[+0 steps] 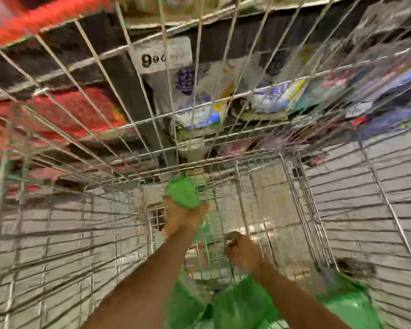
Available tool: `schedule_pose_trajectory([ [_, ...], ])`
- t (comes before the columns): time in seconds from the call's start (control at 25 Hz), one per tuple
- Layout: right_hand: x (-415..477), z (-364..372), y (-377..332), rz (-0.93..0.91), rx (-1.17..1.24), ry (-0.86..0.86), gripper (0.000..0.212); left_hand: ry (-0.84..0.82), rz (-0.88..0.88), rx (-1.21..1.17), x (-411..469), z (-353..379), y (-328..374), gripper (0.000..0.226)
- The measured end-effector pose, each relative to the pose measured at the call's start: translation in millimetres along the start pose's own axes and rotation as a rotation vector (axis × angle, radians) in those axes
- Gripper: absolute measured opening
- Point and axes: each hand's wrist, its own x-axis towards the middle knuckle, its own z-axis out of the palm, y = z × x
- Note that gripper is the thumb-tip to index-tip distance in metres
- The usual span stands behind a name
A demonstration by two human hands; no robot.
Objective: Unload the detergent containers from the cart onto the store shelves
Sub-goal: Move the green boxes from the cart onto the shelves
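Everything I see from the head camera is heavily smeared. Both bare arms reach down into the wire cart (pixel 282 157). The left hand (pixel 183 219) is deep in the basket, fingers curled round the lower end of a green detergent container (pixel 182 193) held up near the cart's far wall. The right hand (pixel 242 252) sits nearer to me with its fingers curled tight; I cannot tell whether they hold anything, though a small greyish blur shows at their top. More green containers (pixel 235 305) lie in the cart beneath the forearms. Through the wire, the store shelves (pixel 105 65) carry a price tag (pixel 161 55), red packs (pixel 81 110) and white-and-purple packs (pixel 199 98).
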Motion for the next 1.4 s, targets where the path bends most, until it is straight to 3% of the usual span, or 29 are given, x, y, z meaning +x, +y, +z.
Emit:
schedule_pose_trajectory([
  [0.04,-1,1,-1,0.038,-0.012,-0.03,0.039,0.06,0.025,0.051,0,0,-3,0.097],
  [0.12,-5,6,-4,-0.019,-0.146,-0.083,0.038,0.198,0.036,0.107,-5,-6,-6,0.096],
  [0.24,-23,1,-4,-0.125,-0.108,-0.088,0.016,0.156,0.015,0.116,-26,-16,2,0.093],
  [0.32,-36,-9,-15,-0.003,0.146,-0.088,0.025,0.082,0.001,0.095,-45,-22,10,0.083],
  [0.44,-66,-45,-31,0.068,0.39,-0.001,0.019,-0.017,0.011,-0.088,-85,-24,28,0.075],
  [0.6,-130,-98,-59,0.231,0.849,0.008,0.046,-0.153,0.067,-0.29,-158,-21,64,0.077],
  [0.72,-183,-124,-79,0.2,1.053,0.097,0.054,-0.239,0.189,-0.346,-218,-31,97,0.077],
  [0.8,-216,-135,-88,0.16,1.171,0.131,0.061,-0.329,0.281,-0.534,-257,-44,113,0.085],
  [0.88,-249,-144,-95,0.063,1.286,0.091,0.063,-0.351,0.365,-0.727,-293,-59,123,0.093],
  [0.96,-274,-143,-101,-0.069,1.428,0.044,0.06,-0.369,0.423,-0.784,-325,-70,123,0.087],
  [1.16,-314,-106,-109,-0.374,1.6,0.168,0.069,-0.324,0.582,-0.596,-371,-112,100,0.085],
  [1.32,-336,-94,-96,-0.402,1.503,0.407,0.094,-0.31,0.465,-0.491,-381,-146,75,0.064],
  [1.4,-345,-97,-91,-0.421,1.455,0.486,0.099,-0.25,0.471,-0.355,-385,-165,69,0.077],
])
